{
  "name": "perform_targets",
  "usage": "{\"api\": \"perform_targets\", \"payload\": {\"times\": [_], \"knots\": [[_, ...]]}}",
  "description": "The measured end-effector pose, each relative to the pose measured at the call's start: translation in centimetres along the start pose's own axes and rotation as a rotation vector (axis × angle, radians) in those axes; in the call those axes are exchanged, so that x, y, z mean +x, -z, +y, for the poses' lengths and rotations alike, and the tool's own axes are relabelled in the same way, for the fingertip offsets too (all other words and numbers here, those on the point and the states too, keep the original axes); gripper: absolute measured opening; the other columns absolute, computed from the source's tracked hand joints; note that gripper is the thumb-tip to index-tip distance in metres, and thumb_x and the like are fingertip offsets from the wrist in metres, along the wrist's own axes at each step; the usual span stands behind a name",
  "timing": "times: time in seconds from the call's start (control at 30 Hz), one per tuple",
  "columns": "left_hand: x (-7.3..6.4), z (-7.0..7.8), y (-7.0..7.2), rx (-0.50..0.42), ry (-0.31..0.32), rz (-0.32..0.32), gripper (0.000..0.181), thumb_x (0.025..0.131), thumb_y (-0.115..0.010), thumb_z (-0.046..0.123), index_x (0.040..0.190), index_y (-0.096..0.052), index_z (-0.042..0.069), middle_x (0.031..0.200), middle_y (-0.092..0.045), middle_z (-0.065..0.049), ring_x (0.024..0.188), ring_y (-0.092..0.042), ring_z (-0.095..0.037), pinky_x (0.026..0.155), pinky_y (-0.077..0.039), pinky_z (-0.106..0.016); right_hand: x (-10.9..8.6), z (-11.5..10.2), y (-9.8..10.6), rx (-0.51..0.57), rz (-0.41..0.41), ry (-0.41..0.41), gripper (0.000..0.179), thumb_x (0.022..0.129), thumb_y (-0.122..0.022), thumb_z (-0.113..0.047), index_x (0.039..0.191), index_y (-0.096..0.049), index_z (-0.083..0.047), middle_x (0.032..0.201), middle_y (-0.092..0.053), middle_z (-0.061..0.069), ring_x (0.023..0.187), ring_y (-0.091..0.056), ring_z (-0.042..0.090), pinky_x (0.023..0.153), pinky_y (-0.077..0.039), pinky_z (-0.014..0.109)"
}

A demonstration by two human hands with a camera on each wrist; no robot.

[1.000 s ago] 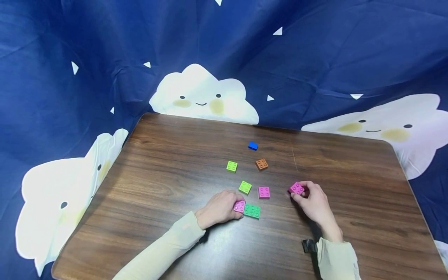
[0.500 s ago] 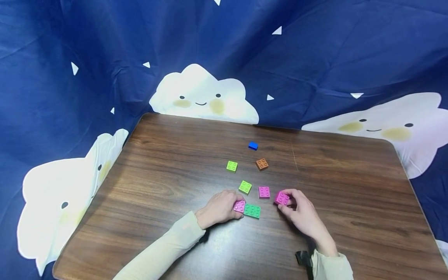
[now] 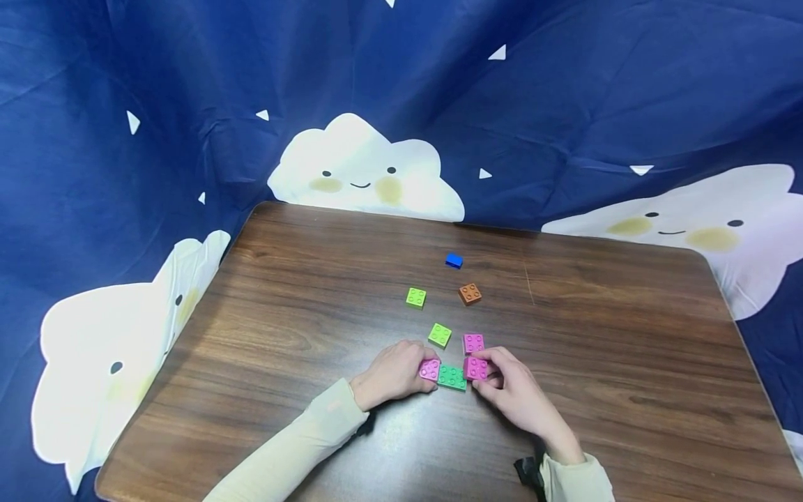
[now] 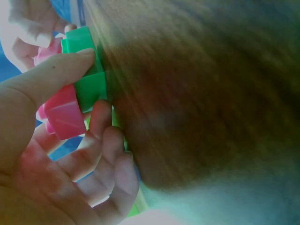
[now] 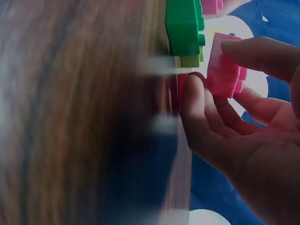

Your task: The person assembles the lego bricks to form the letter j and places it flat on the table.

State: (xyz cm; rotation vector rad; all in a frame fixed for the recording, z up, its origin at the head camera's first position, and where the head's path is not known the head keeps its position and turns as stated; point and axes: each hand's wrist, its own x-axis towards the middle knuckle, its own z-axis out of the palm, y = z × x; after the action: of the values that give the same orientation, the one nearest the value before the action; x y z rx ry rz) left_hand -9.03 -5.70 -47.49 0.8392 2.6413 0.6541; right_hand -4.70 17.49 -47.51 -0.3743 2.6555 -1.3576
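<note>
My left hand holds a toy building-brick pair: a light pink brick on the left end of a longer green brick. In the left wrist view its thumb lies across the side of the green brick, with fingertips at the other side. Between thumb and fingers, my right hand pinches a darker pink brick at the green brick's right end. The right wrist view has this pinched brick raised off the table, apart from the green one.
Just behind the pinched brick lies another pink brick. Two lime bricks, one near and one farther off, an orange-brown brick and a blue brick lie on the wooden table. A blue cloud-print curtain hangs behind.
My right hand has carried the darker pink brick leftward and nearer to me, up to the green brick's right end. The left hand and the bricks it holds have stayed in place.
</note>
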Motion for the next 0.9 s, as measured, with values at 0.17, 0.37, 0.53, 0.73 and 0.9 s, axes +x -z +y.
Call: {"api": "perform_targets", "payload": {"times": [0.17,0.37,0.53,0.73,0.9], "knots": [[-0.02,-0.01,0.0,-0.009,0.002,-0.006,0.019,0.072,-0.079,0.026,0.089,-0.071,0.022,0.066,-0.053,0.015,0.059,-0.046,-0.003,0.052,-0.036,-0.018,0.08,-0.1,-0.53,-0.001,-0.029,0.036,0.041,0.079,-0.072,0.001,0.118,-0.061,-0.007,0.102,-0.06,0.002,0.08,-0.058,0.004,0.07,-0.053,0.022],[-0.01,-0.02,0.02,-0.024,0.007,-0.006,0.016,0.072,-0.079,0.025,0.084,-0.069,0.022,0.064,-0.053,0.014,0.059,-0.046,-0.004,0.052,-0.037,-0.018,-0.03,-0.17,-0.82,-0.037,-0.053,0.076,0.043,0.08,-0.073,-0.001,0.12,-0.062,-0.011,0.104,-0.06,0.0,0.08,-0.056,0.006,0.068,-0.051,0.022],[0.03,0.0,0.04,-0.023,0.006,-0.004,0.016,0.072,-0.08,0.025,0.082,-0.068,0.023,0.063,-0.051,0.014,0.059,-0.046,-0.004,0.052,-0.037,-0.018,-0.04,-0.23,-0.87,-0.033,-0.056,0.102,0.042,0.078,-0.074,0.0,0.117,-0.064,-0.011,0.105,-0.06,-0.001,0.079,-0.055,0.005,0.067,-0.051,0.022],[0.07,-0.05,0.02,-0.03,0.0,-0.002,0.016,0.071,-0.08,0.024,0.081,-0.068,0.023,0.063,-0.051,0.014,0.06,-0.046,-0.004,0.053,-0.037,-0.018,0.0,-0.23,-0.91,-0.033,-0.053,0.107,0.043,0.075,-0.075,0.001,0.115,-0.064,-0.009,0.104,-0.06,-0.001,0.078,-0.055,0.007,0.066,-0.05,0.022],[0.06,0.0,0.08,-0.038,-0.001,-0.004,0.015,0.071,-0.08,0.024,0.079,-0.067,0.023,0.063,-0.05,0.014,0.06,-0.046,-0.004,0.053,-0.036,-0.018,0.0,-0.19,-0.81,-0.043,-0.048,0.107,0.043,0.075,-0.076,0.002,0.115,-0.064,-0.008,0.101,-0.06,0.0,0.077,-0.056,0.01,0.065,-0.05,0.022]]}}
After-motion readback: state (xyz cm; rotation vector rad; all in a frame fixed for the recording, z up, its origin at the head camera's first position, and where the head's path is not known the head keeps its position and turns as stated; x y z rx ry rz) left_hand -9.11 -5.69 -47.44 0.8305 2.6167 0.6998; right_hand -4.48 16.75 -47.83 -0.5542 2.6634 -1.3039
